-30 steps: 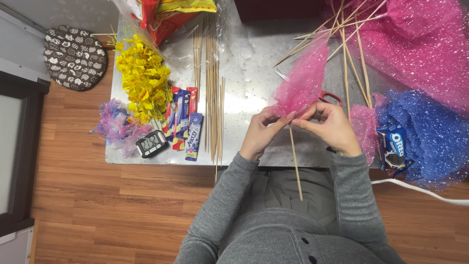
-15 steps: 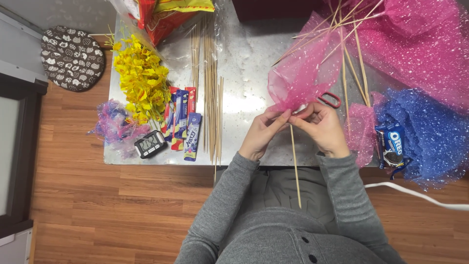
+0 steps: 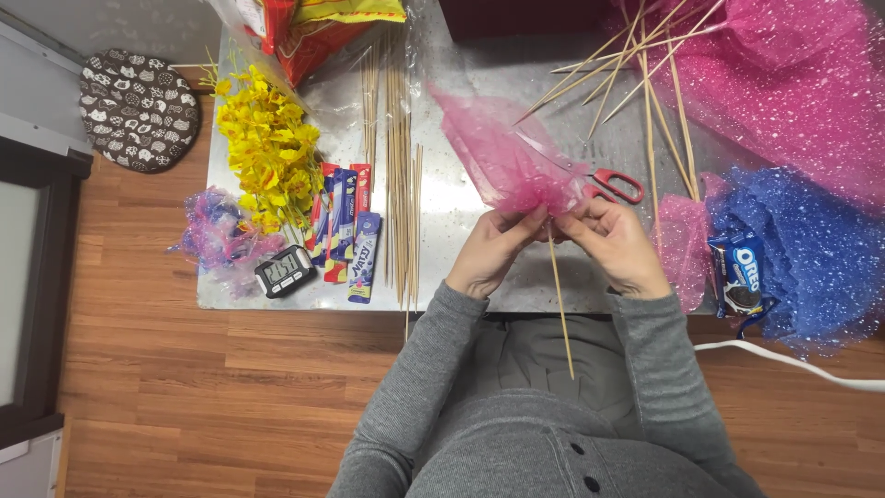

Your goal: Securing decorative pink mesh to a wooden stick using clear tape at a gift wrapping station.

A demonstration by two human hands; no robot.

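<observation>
Left hand (image 3: pixel 493 249) and right hand (image 3: pixel 613 244) both pinching gathered pink mesh (image 3: pixel 502 152) onto wooden skewer (image 3: pixel 560 304); above desk (image 3: pixel 452 198) edge; red scissors (image 3: pixel 616 184) just beyond right hand.

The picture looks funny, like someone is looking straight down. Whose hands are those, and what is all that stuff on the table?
A person wears a camera on their head, so you see what they see looking down. Their left hand and right hand pinch pink sparkly netting gathered around a wooden skewer. On the metal table lie more skewers, yellow artificial flowers, candy packets, a small digital timer, red-handled scissors, blue netting and a cookie pack.
</observation>
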